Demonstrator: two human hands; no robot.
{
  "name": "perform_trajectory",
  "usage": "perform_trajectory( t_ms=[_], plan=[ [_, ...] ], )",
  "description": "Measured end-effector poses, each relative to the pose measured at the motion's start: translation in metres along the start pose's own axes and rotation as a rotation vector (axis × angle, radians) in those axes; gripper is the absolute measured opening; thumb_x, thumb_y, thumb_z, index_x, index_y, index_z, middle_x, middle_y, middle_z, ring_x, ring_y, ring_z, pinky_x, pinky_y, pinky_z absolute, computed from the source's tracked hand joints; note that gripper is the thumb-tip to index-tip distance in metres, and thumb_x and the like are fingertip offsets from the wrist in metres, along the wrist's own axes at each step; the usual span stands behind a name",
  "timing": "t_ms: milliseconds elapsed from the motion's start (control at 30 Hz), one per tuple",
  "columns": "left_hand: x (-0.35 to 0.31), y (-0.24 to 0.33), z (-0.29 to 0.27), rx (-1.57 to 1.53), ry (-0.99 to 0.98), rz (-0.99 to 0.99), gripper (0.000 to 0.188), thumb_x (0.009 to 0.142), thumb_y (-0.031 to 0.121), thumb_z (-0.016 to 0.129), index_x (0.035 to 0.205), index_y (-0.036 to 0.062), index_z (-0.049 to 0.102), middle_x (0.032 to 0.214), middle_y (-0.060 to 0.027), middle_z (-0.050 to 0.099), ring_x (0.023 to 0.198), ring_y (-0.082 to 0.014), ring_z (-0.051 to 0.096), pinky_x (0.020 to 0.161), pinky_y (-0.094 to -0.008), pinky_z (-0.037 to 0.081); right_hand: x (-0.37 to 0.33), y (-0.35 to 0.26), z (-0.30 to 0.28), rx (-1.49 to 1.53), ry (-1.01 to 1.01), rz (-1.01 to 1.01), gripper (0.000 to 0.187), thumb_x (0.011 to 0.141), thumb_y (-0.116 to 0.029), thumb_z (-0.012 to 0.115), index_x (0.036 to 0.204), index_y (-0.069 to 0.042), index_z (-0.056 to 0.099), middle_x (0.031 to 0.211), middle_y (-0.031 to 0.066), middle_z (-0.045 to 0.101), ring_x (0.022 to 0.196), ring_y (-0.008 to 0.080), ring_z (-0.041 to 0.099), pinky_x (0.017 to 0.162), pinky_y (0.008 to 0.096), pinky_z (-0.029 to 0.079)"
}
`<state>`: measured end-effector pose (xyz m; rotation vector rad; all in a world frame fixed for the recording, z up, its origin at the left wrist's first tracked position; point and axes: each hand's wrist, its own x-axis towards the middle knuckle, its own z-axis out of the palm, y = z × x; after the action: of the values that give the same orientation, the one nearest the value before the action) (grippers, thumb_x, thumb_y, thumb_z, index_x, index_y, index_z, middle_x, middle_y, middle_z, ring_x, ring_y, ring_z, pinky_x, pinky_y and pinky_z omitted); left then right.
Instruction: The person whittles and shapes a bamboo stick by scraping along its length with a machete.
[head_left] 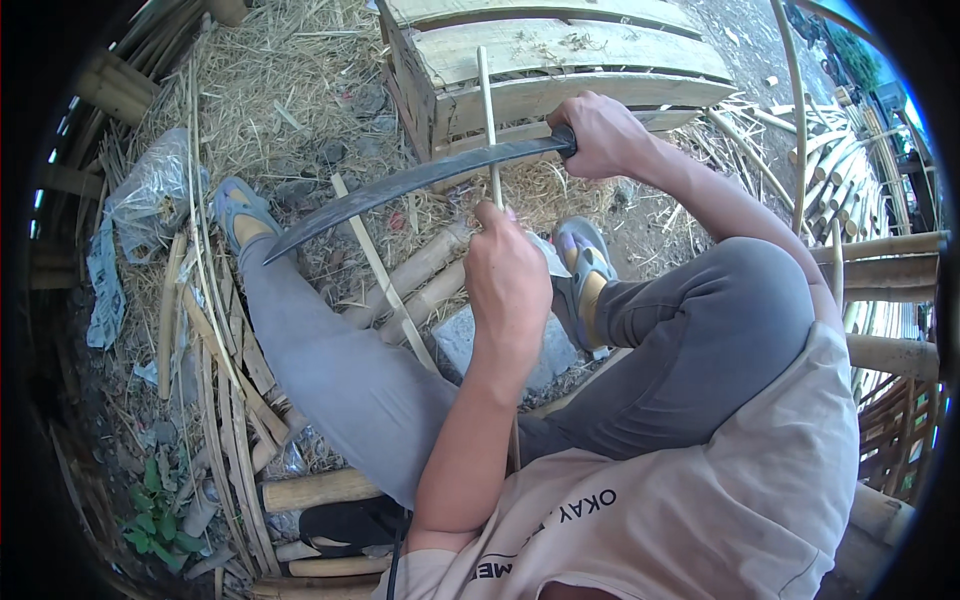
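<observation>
Left hand (507,275) at frame centre grips a thin bamboo strip (487,110); right hand (600,135) clenches the curved knife (400,185) (mid-shaving, seemingly); next, a steady pull.

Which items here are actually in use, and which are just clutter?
In use:
- thin bamboo strip, in left hand
- long curved blade, in right hand
- wooden block behind the strip

Lying about:
- plastic bag
- grey stone
- loose bamboo poles
- dry shavings
</observation>
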<state>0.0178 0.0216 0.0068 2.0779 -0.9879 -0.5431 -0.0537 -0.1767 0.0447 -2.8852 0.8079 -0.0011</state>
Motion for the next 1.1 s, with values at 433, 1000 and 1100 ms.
perform_trajectory(
  t_ms=[433, 1000, 1100],
  plan=[
    [0.003, 0.002, -0.002, -0.013, -0.002, -0.022, 0.022, 0.103, 0.011, 0.042, 0.103, -0.0095, 0.050, 0.075, -0.0305, 0.065, 0.074, -0.0466, 0.068, 0.064, -0.0535, 0.054, 0.000, 0.018, -0.013, -0.117, 0.019, 0.019, 0.025, 0.062, -0.012, 0.069, 0.084, -0.003, 0.074, 0.075, 0.0201, 0.070, 0.071, 0.0360, 0.070, 0.072, 0.0425, 0.057],
    [0.009, -0.006, 0.015, -0.072, 0.027, -0.010, 0.028, 0.103, 0.014, 0.041, 0.109, -0.0106, 0.051, 0.080, -0.0327, 0.065, 0.079, -0.0510, 0.066, 0.071, -0.0552, 0.052, -0.012, 0.000, -0.011, -0.087, -0.022, -0.065, 0.034, 0.056, -0.008, 0.063, 0.088, 0.000, 0.072, 0.070, 0.0218, 0.065, 0.073, 0.0411, 0.066, 0.068, 0.0478, 0.053],
    [0.004, 0.007, 0.009, -0.187, -0.004, -0.100, 0.031, 0.103, 0.017, 0.042, 0.100, -0.0115, 0.055, 0.078, -0.0346, 0.063, 0.082, -0.0534, 0.063, 0.075, -0.0589, 0.045, -0.008, 0.005, -0.006, -0.059, 0.002, -0.024, 0.036, 0.055, -0.008, 0.065, 0.089, 0.000, 0.073, 0.072, 0.0222, 0.066, 0.074, 0.0411, 0.066, 0.070, 0.0470, 0.054]
  ],
)
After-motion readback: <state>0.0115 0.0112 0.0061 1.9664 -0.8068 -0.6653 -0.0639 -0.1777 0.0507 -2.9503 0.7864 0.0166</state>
